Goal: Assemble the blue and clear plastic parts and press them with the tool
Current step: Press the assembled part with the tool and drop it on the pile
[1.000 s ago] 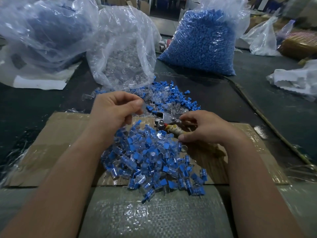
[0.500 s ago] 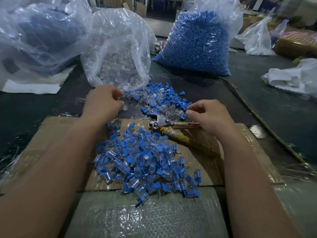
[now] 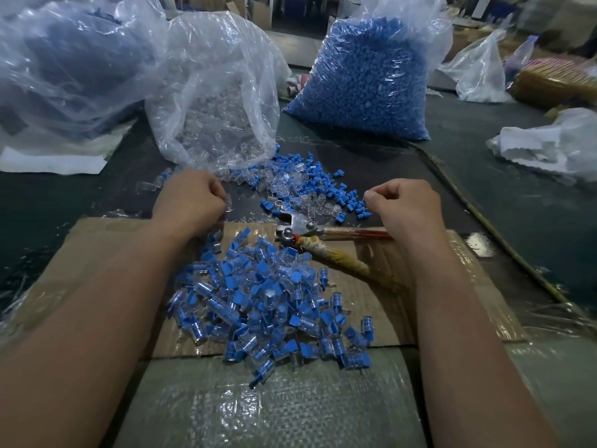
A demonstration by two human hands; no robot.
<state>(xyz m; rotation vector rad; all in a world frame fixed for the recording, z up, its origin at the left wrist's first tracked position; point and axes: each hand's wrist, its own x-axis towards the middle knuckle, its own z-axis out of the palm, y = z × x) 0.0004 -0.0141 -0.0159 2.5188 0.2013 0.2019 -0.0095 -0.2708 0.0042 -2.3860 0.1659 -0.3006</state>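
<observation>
Clear plastic shows at the fingertips of the left hand (image 3: pixel 190 205): its grip is curled in and pinches one clear part (image 3: pixel 228 202), most of it hidden behind the fingers. The right hand (image 3: pixel 403 206) is curled too, thumb pressed against forefinger, but I cannot tell whether that grip has anything in it, since the fingertips cover the spot. Between the hands lies the tool (image 3: pixel 297 226), a metal plier head at the far edge of the cardboard (image 3: pixel 452 286). One handle is wrapped in yellowish cloth and the other, reddish, runs under the right wrist and out of sight. Loose parts (image 3: pixel 307 189), blue plugs and clear cups mixed, are scattered on the dark bench (image 3: pixel 58 215) just beyond the tool. Nearer, between the forearms, a pile (image 3: pixel 258 295) of joined pieces, each a clear shell with a blue core, covers the cardboard and spills over its near edge. At the back stand a clear bag (image 3: pixel 219 108) of clear cups, its mouth open toward the left hand, and a blue bag (image 3: pixel 361 82) packed full. A third bag (image 3: pixel 64 53) at the left is cut off by the frame, and its bluish contents are too blurred to make out.
</observation>
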